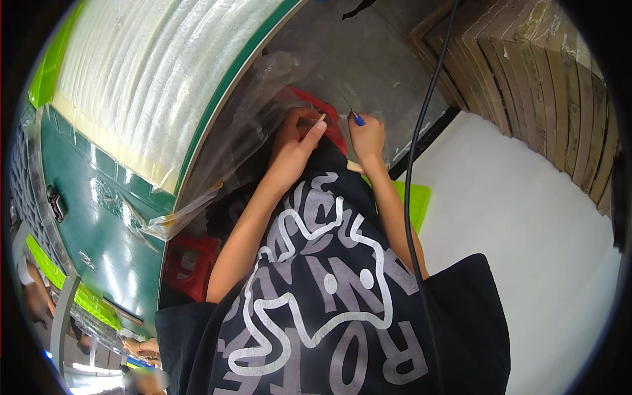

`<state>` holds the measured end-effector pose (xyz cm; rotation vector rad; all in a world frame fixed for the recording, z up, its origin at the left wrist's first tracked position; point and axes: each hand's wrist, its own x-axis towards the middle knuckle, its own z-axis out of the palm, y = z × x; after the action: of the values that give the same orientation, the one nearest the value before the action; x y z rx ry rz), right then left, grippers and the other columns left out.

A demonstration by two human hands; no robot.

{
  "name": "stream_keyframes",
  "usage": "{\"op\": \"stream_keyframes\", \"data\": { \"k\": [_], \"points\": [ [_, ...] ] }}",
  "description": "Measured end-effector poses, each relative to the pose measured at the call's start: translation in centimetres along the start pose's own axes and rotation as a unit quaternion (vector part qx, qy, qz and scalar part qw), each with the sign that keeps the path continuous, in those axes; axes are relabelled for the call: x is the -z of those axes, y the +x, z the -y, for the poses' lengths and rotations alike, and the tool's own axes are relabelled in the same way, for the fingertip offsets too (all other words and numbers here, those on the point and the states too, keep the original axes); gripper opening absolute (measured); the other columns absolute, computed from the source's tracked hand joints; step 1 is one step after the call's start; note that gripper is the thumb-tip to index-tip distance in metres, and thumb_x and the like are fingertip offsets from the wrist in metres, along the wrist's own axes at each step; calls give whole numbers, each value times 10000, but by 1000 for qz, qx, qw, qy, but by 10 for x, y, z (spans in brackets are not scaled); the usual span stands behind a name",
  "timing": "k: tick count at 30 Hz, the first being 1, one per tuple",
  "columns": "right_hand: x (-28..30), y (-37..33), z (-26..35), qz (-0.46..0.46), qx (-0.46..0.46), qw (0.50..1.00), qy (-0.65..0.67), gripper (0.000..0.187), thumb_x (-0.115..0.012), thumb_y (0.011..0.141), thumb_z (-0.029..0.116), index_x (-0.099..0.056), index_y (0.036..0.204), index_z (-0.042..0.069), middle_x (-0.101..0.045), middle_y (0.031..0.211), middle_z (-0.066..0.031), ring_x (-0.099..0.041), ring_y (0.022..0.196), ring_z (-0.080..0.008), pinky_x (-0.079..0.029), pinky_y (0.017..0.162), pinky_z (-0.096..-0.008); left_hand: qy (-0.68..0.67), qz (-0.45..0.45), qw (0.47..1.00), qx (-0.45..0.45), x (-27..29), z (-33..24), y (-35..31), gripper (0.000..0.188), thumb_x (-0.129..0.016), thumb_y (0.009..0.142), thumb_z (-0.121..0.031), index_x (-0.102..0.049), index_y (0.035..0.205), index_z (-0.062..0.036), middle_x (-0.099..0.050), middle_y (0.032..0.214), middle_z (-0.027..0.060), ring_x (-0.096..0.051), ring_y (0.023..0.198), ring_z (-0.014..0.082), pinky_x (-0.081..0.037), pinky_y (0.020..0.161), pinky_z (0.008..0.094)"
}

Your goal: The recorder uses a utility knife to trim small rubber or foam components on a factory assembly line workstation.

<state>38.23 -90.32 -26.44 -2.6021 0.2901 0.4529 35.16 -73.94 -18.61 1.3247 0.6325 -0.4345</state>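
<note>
My left hand (pixel 296 138) is closed, thumb and fingers pinching a small beige piece (pixel 322 118) whose kind I cannot make out. Just to its right, my right hand (pixel 367 138) is closed on a slim tool with a blue handle (pixel 359 120) and a thin pointed metal tip, which points up and away. The two hands are apart, over my lap. Clear plastic film (pixel 257 105) and a red object (pixel 322 105) lie beyond and beneath them. A pale beige piece (pixel 355 166) shows beside my right wrist.
At left, a green table (pixel 105 204) bears a stack of white sheets (pixel 158 59). Cardboard (pixel 526 72) stands stacked at far right, behind a white surface (pixel 513 217). A black cable (pixel 409 197) hangs down by my right arm. Other people (pixel 39 296) are at lower left.
</note>
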Motion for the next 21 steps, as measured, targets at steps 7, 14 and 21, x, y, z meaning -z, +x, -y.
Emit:
{"op": "stream_keyframes", "data": {
  "k": [7,14,21],
  "points": [
    [15,-12,29,-48,146,981,121,184,-626,742,180,-606,670,12,-518,563,-193,-520,534,-361,-393,485,-390,-74,96,992,41,4,1,0,199,-478,907,-217,-501,955,-26,-457,646,-6,-401,594,46,-335,550,183],
    [32,-12,40,-93,238,964,74,250,-623,772,170,-551,588,17,-489,499,-169,-493,446,-347,-356,420,-372,-79,63,994,-41,-8,1,-2,181,-443,928,-194,-515,923,-27,-447,691,-22,-381,609,48,-331,557,186],
    [26,-11,37,-114,223,967,40,268,-603,787,168,-543,564,32,-510,517,-165,-517,472,-348,-385,433,-373,-55,54,996,-53,-10,13,1,211,-450,922,-212,-536,885,-23,-466,696,-25,-393,606,59,-338,550,212]
  ]
}}
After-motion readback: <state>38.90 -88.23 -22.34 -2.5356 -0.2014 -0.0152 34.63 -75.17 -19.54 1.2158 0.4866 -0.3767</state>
